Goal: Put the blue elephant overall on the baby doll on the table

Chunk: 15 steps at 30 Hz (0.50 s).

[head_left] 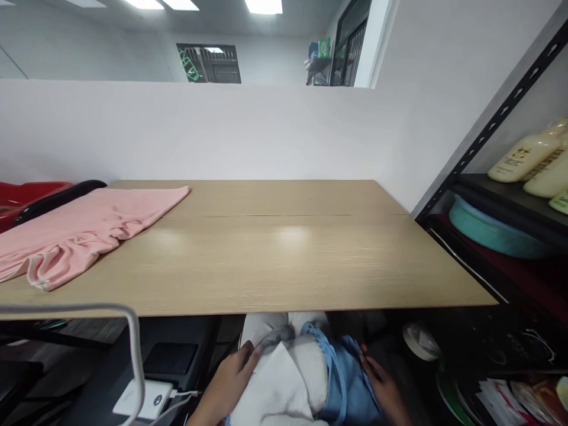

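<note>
Below the table's front edge, my left hand (pixel 231 374) grips the left side of a bundle of clothes, its fingers curled on a white cloth (pixel 284 378). My right hand (pixel 381 384) rests against the right side of the bundle, on a blue denim garment (pixel 344 378). A grey piece (pixel 275 338) sits at the top of the bundle. The bundle lies low, under the wooden table (pixel 284 266). A pink garment (pixel 84 228) is spread on the table's left part.
A black metal shelf (pixel 501 195) stands at the right with cream bottles (pixel 528 157) and a teal round dish (pixel 492 231). A white partition wall backs the table. A white power bank (pixel 144 399) and cable lie lower left. A red tub (pixel 22 198) sits far left.
</note>
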### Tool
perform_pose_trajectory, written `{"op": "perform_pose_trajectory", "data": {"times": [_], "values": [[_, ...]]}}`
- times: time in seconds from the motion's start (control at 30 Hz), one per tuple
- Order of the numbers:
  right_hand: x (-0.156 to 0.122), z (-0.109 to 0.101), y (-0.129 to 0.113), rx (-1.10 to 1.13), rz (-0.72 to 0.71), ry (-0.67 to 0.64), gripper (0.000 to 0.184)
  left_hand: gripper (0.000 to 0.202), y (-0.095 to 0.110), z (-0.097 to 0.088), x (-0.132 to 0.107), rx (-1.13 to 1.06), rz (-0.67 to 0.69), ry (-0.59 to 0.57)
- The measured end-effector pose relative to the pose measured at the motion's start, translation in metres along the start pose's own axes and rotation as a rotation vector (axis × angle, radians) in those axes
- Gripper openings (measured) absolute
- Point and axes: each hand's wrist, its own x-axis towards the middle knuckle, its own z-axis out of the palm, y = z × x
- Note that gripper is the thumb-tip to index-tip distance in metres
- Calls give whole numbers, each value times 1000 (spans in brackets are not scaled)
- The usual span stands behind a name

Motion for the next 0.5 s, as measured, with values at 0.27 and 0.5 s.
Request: {"op": "perform_pose_trajectory", "data": {"times": [0.27,0.5], "values": [[34,-46,32,-251,-184,165,65,66,2,-2,-2,-25,7,15],[52,-139,20,-441,-126,429,45,57,-4,-3,-2,-31,38,42]]}}
